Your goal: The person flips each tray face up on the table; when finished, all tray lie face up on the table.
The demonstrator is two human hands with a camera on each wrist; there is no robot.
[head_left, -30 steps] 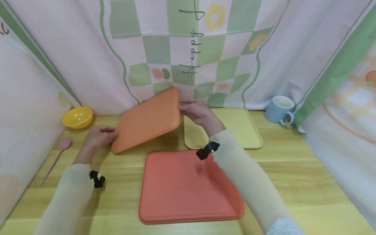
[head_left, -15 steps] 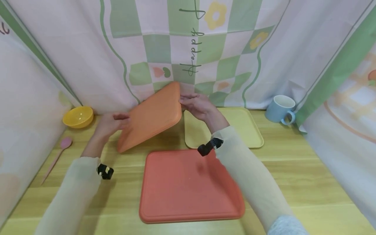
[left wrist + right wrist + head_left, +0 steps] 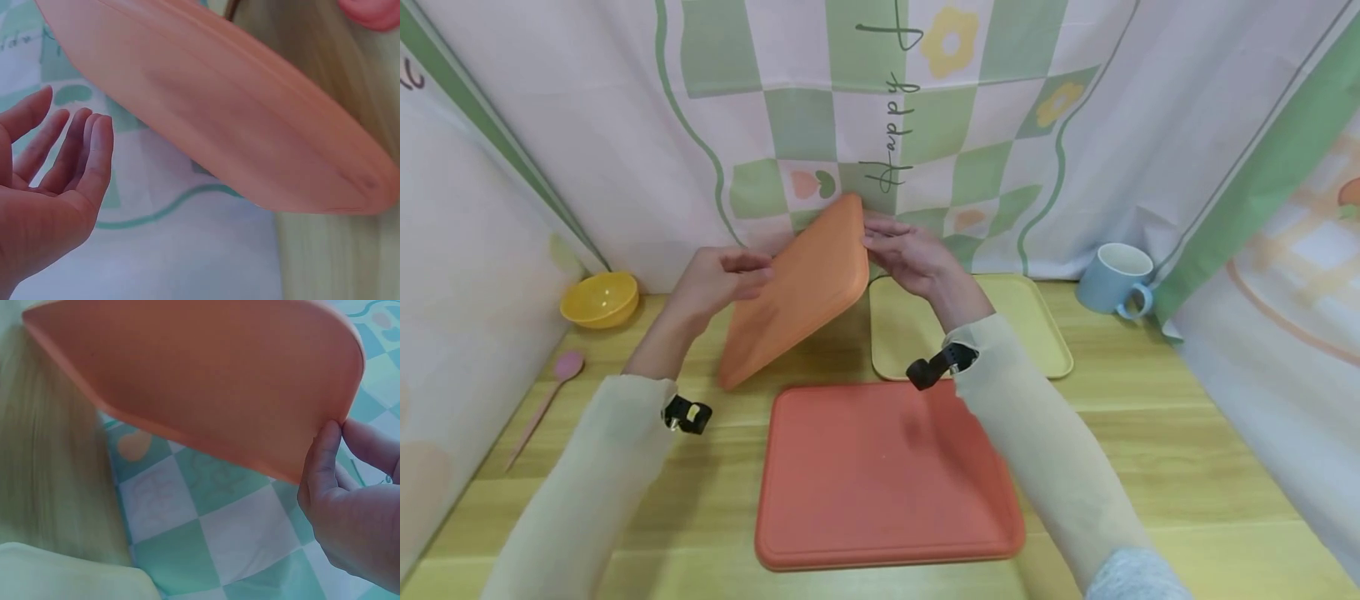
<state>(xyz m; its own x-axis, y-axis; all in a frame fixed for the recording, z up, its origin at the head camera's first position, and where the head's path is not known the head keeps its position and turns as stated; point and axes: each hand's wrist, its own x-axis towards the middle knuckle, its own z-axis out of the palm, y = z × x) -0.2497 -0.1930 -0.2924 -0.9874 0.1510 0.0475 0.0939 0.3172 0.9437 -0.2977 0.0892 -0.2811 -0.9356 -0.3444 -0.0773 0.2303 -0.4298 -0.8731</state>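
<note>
A cloth-walled tabletop nook with the look of home dining.
Printed cloth [image 3: 801,125] closes in the wood-grain table [image 3: 1157,500] at nine, twelve and three o'clock; household tableware shows the sort: yellow bowl [image 3: 600,302] at ten, pink spoon [image 3: 568,367] at nine, blue mug [image 3: 1108,282] at two, orange tray [image 3: 812,283] at eleven, pale yellow tray [image 3: 1026,327] at one, red tray [image 3: 865,479] mid-table.

A wood-grain worktop [image 3: 1157,442] is backed by a wht cloth [image 3: 857,117] printed w/ lt-grn checks [image 3: 936,125], yel. flowers [image 3: 966,37] & "Happy" in dk script [image 3: 891,129] run vertically. Sides are closed off too: L panel [image 3: 467,233] mostly wht, R panel [image 3: 1262,383] w/ grn band [image 3: 1251,200] & orange plaid [image 3: 1303,208]. Soft light is spread fairly evenly.
</note>
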